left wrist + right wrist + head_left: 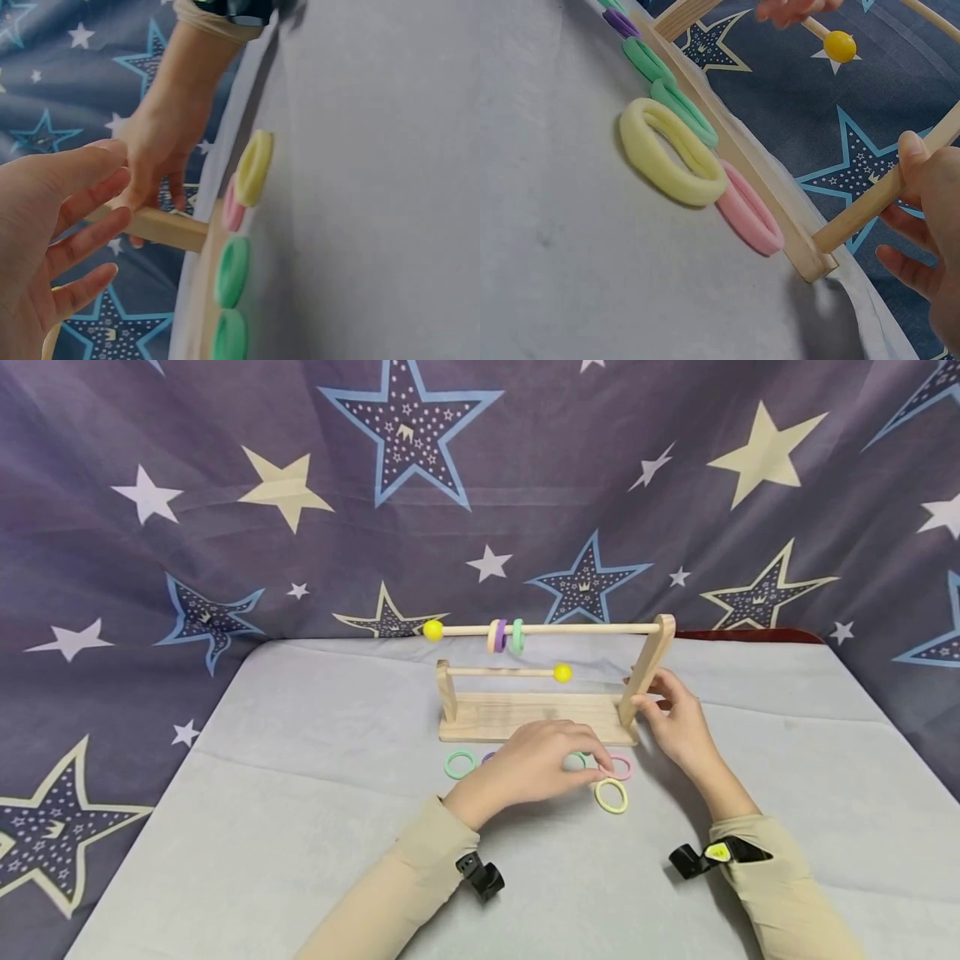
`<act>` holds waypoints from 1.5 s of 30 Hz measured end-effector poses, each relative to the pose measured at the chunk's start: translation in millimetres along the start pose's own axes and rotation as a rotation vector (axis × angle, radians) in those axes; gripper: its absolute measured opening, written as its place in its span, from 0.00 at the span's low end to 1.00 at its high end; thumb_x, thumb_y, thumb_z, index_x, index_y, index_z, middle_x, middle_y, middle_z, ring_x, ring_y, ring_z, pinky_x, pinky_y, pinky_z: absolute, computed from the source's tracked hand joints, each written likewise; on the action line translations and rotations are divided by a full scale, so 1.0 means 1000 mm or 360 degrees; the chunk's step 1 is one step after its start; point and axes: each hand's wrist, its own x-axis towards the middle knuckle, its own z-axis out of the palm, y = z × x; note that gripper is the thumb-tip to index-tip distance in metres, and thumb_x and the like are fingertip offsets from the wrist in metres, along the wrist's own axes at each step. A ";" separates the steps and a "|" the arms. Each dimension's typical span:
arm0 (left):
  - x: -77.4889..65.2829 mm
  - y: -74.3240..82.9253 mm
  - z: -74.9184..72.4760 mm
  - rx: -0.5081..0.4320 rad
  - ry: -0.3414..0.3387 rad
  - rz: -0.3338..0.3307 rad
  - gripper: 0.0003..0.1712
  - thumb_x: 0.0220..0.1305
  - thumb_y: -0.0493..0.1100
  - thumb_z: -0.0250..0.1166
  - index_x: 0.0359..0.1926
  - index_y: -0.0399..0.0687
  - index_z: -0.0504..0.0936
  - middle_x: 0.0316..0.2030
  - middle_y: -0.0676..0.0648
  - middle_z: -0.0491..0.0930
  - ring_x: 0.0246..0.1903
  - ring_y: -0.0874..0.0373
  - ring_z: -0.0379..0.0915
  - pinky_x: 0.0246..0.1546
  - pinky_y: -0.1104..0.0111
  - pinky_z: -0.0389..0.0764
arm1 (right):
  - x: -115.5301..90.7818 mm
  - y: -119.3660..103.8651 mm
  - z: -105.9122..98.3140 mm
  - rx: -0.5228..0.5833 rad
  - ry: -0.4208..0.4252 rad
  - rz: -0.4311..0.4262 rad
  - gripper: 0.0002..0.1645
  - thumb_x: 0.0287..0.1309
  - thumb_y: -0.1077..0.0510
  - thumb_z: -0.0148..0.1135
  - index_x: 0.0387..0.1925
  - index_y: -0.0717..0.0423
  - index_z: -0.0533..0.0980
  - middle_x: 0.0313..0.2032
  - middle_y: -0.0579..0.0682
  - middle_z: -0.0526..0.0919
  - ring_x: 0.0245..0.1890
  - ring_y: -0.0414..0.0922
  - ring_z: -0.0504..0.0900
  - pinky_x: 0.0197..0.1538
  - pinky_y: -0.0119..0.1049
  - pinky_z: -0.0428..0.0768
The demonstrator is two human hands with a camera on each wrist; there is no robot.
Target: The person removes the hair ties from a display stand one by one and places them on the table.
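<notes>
My right hand grips the right upright post of a wooden rack, its thumb on the near side. My left hand hovers above the row of hair ties in front of the rack, fingers loosely bent and holding nothing. In the right wrist view, a yellow hair tie lies partly against a pink hair tie. Beyond them are green hair ties and a purple one. My left hand partly hides this row in the head view.
The upper rod carries peach, purple and green hair ties and ends in a yellow ball. A shorter lower rod ends in another yellow ball. A star-patterned curtain hangs behind the cloth-covered table.
</notes>
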 end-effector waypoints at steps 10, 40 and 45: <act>-0.013 -0.007 -0.017 -0.0105 0.0463 0.0076 0.07 0.64 0.47 0.69 0.43 0.58 0.87 0.42 0.61 0.84 0.46 0.66 0.77 0.51 0.73 0.74 | -0.001 0.001 0.001 0.0016 0.0022 0.0003 0.26 0.63 0.59 0.64 0.61 0.62 0.72 0.48 0.60 0.84 0.48 0.37 0.78 0.44 0.29 0.70; -0.041 -0.032 -0.059 -0.0184 0.1274 -0.0280 0.08 0.62 0.40 0.70 0.43 0.47 0.87 0.41 0.50 0.85 0.45 0.60 0.77 0.46 0.64 0.76 | 0.000 0.003 -0.001 -0.0008 -0.0019 0.0011 0.25 0.64 0.63 0.63 0.62 0.63 0.71 0.49 0.62 0.83 0.47 0.22 0.71 0.45 0.32 0.70; -0.043 -0.038 -0.064 -0.0154 0.1366 -0.0327 0.08 0.62 0.39 0.70 0.43 0.44 0.86 0.41 0.48 0.85 0.42 0.58 0.77 0.41 0.64 0.76 | 0.000 0.004 -0.001 -0.0014 -0.0018 0.0014 0.26 0.64 0.63 0.63 0.62 0.63 0.71 0.50 0.61 0.83 0.47 0.22 0.71 0.45 0.33 0.70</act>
